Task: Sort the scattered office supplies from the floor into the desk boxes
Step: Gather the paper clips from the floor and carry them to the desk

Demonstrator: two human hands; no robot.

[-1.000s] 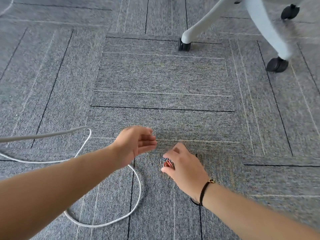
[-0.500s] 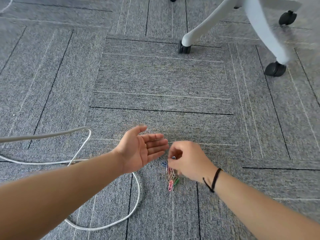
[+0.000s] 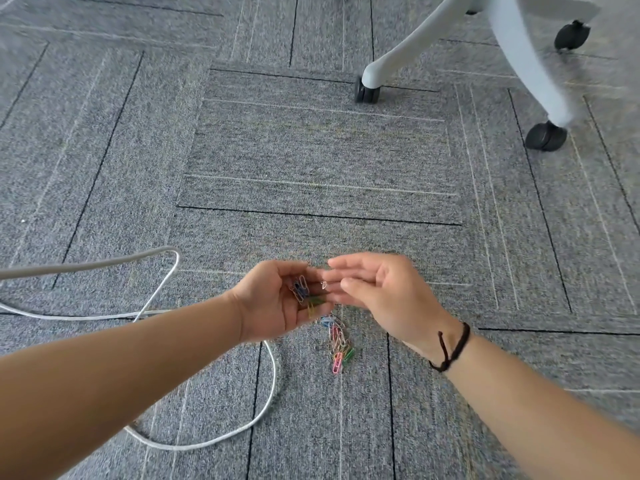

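Note:
A small heap of coloured paper clips (image 3: 337, 341) lies on the grey carpet just below my hands. My left hand (image 3: 270, 303) is turned palm up and lightly cupped, with several paper clips (image 3: 302, 289) lying in its palm. My right hand (image 3: 384, 296), with a dark cord bracelet on its wrist, reaches over from the right. Its fingers are stretched out straight and their tips lie over the fingers of the left hand. One small clip (image 3: 324, 285) shows at those fingertips. No desk box is in view.
A white cable (image 3: 270, 386) loops over the carpet under my left forearm and runs off to the left. A pale office chair base (image 3: 408, 46) with black casters (image 3: 366, 93) stands at the back right, one caster (image 3: 545, 136) further right.
My right hand lifted from the heap on the floor and moved over my left palm. Clips now lie in the left palm, which was bare before. The left hand has cupped slightly.

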